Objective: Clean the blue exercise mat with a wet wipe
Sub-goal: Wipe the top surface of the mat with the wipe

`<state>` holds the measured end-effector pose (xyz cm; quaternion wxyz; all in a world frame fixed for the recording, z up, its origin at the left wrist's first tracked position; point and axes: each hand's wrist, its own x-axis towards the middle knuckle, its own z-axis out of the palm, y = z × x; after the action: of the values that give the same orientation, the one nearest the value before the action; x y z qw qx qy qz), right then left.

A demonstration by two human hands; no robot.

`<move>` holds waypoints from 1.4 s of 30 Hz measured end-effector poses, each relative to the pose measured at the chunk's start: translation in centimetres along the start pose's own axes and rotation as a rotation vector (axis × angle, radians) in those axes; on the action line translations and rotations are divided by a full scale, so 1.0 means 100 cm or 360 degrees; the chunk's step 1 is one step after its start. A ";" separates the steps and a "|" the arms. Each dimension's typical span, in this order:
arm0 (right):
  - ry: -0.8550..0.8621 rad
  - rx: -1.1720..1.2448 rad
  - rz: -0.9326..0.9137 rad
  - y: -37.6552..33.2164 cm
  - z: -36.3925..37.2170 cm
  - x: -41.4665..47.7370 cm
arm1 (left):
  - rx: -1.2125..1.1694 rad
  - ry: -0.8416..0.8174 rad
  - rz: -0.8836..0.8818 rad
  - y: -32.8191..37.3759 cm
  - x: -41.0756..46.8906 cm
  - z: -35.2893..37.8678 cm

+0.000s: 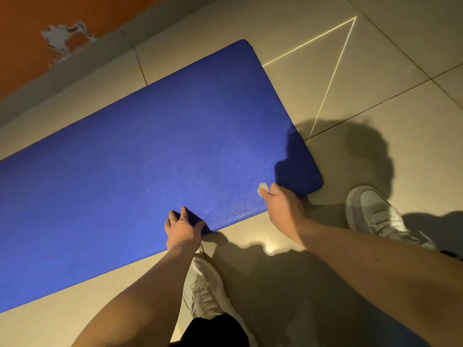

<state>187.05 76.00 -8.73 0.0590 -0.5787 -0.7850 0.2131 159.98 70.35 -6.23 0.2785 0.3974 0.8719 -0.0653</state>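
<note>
Two hands meet the blue exercise mat [150, 151] along its near edge. The right hand [281, 206] has its fingers curled round a small bunched wet wipe [263, 189]. Only a white tip of the wipe shows past the fingertips, and it touches the mat just inside the near right corner. The left hand [184, 230] lies further left along the same edge, fingers spread and fairly straight, resting on the mat's surface and gripping nothing.

The step in hand looks like wiping the corner area while the other hand pins the mat. To do it well, I judge the left hand should press down firmly, so the mat does not slide or buckle on the smooth tiled floor [375, 71]. The right hand should flatten the wipe so more of it meets the textured surface, since a tight wad cleans only a thin stripe. Overlapping strokes from the pinned edge toward the mat's far side would give even coverage. The grain probably holds dirt, so moderate pressure helps. Most of the mat shows no clear wet sheen, so much seems left to do, though the dim light makes this hard to tell.

Off the mat's near edge stand the left shoe [205, 286] and the right shoe [375, 214], both white. Beyond the mat's far side runs an orange wall [25, 33] with a chipped patch.
</note>
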 end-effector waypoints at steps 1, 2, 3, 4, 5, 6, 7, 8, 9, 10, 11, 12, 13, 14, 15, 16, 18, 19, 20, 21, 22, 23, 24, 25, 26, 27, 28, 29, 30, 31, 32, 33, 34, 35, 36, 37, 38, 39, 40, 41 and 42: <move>-0.0007 0.0052 0.0074 -0.001 0.004 0.000 | 0.0014 -0.0003 0.0021 -0.003 0.000 0.000; 0.0000 0.0087 0.0154 -0.008 0.008 -0.001 | 0.0025 -0.0006 0.0036 -0.005 0.001 0.000; 0.0020 0.0152 0.0216 -0.018 0.016 -0.003 | 0.0033 -0.0013 0.0048 -0.007 0.002 -0.001; 0.0005 0.0207 0.0227 -0.032 0.023 -0.005 | 0.0039 -0.0026 0.0060 -0.009 0.001 -0.002; -0.0056 0.0283 0.0177 -0.048 0.032 -0.010 | 0.0045 -0.0035 0.0072 -0.011 0.001 -0.002; -0.0125 0.0318 0.0096 -0.066 0.040 -0.014 | 0.0051 -0.0035 0.0084 -0.014 0.002 -0.002; -0.0203 0.0344 0.0035 -0.082 0.046 -0.018 | 0.0060 -0.0028 0.0090 -0.015 0.002 -0.001; -0.0281 0.0343 -0.0006 -0.097 0.047 -0.020 | 0.0076 -0.0018 0.0091 -0.016 0.002 -0.002; -0.0265 0.0329 -0.0051 -0.107 0.047 -0.019 | 0.0098 -0.0007 0.0090 -0.016 0.001 -0.003; -0.0235 0.0286 -0.0091 -0.110 0.048 -0.019 | 0.0117 0.0004 0.0083 -0.016 0.001 -0.004; -0.0206 0.0287 -0.0131 -0.110 0.049 -0.018 | 0.0122 0.0019 0.0073 -0.016 0.001 -0.005; -0.0214 0.0278 -0.0164 -0.105 0.045 -0.017 | 0.0115 0.0034 0.0066 -0.017 0.001 -0.005; -0.0194 0.0258 -0.0171 -0.095 0.041 -0.015 | 0.0110 0.0045 0.0070 -0.017 0.001 -0.006; -0.0150 0.0232 -0.0144 -0.083 0.035 -0.012 | 0.0109 0.0052 0.0081 -0.017 0.002 -0.006; -0.0057 0.0215 -0.0097 -0.070 0.029 -0.009 | 0.0107 0.0057 0.0092 -0.018 0.003 -0.007; 0.0012 0.0172 -0.0047 -0.055 0.028 -0.005 | 0.0104 0.0061 0.0101 -0.018 0.003 -0.007; 0.0034 0.0141 0.0069 -0.038 0.027 0.001 | 0.0091 0.0063 0.0116 -0.019 0.003 -0.010; 0.0011 0.0104 0.0078 -0.037 0.027 0.004 | 0.0081 0.0063 0.0133 -0.020 0.003 -0.011; 0.0008 0.0117 0.0099 -0.040 0.030 0.006 | 0.0071 0.0065 0.0154 -0.021 0.003 -0.011; -0.0048 0.0117 0.0131 -0.049 0.034 0.007 | 0.0059 0.0068 0.0171 -0.023 0.004 -0.011; -0.0040 0.0160 0.0214 -0.060 0.039 0.008 | 0.0044 0.0072 0.0179 -0.026 0.004 -0.011; -0.0034 0.0210 0.0228 -0.073 0.045 0.007 | 0.0031 0.0081 0.0173 -0.029 0.004 -0.012; -0.0051 0.0236 0.0178 -0.088 0.052 0.006 | 0.0022 0.0097 0.0156 -0.034 0.004 -0.012; -0.0116 0.0289 0.0149 -0.109 0.055 0.004 | 0.0021 0.0114 0.0127 -0.039 0.005 -0.013; -0.0188 0.0324 0.0074 -0.130 0.061 0.001 | 0.0018 0.0127 0.0090 -0.046 0.006 -0.013; -0.0241 0.0330 -0.0032 -0.150 0.066 -0.001 | 0.0006 0.0137 0.0046 -0.052 0.008 -0.014; -0.0276 0.0291 -0.0157 -0.166 0.074 -0.004 | -0.0017 0.0149 0.0009 -0.059 0.011 -0.014; -0.0279 0.0283 -0.0229 -0.179 0.080 -0.006 | -0.0034 0.0153 -0.0011 -0.065 0.014 -0.015; -0.0319 0.0255 -0.0267 -0.185 0.083 -0.006 | -0.0045 0.0147 -0.0026 -0.070 0.017 -0.014; -0.0341 0.0218 -0.0290 -0.186 0.083 -0.005 | -0.0057 0.0126 -0.0051 -0.074 0.019 -0.014; -0.0327 0.0193 -0.0336 -0.182 0.084 -0.003 | -0.0075 0.0100 -0.0085 -0.077 0.022 -0.014; -0.0297 0.0181 -0.0371 -0.176 0.081 -0.002 | -0.0083 0.0063 -0.0118 -0.078 0.023 -0.015; -0.0288 0.0162 -0.0388 -0.168 0.074 0.000 | -0.0075 0.0035 -0.0132 -0.078 0.024 -0.015; -0.0275 0.0110 -0.0405 -0.156 0.067 0.004 | -0.0053 0.0017 -0.0137 -0.078 0.025 -0.016; -0.0237 0.0065 -0.0381 -0.144 0.060 0.010 | -0.0042 0.0010 -0.0133 -0.078 0.027 -0.016; -0.0137 0.0054 -0.0281 -0.132 0.053 0.017 | -0.0034 -0.0002 -0.0131 -0.077 0.026 -0.017; -0.0070 0.0051 -0.0134 -0.119 0.044 0.025 | -0.0026 -0.0012 -0.0133 -0.078 0.026 -0.018; -0.0047 -0.0013 -0.0020 -0.109 0.037 0.033 | -0.0015 -0.0020 -0.0134 -0.078 0.025 -0.018; -0.0093 -0.0054 0.0037 -0.101 0.034 0.038 | -0.0011 -0.0014 -0.0124 -0.079 0.025 -0.017; -0.0166 -0.0021 0.0059 -0.098 0.032 0.041 | -0.0014 -0.0011 -0.0128 -0.079 0.024 -0.017; -0.0261 0.0035 0.0115 -0.097 0.030 0.043 | -0.0025 -0.0004 -0.0125 -0.078 0.024 -0.016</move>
<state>176.05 76.88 -8.19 -0.0069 -0.5866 -0.7634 0.2703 152.31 67.18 -6.99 0.2800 0.3607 0.8869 -0.0699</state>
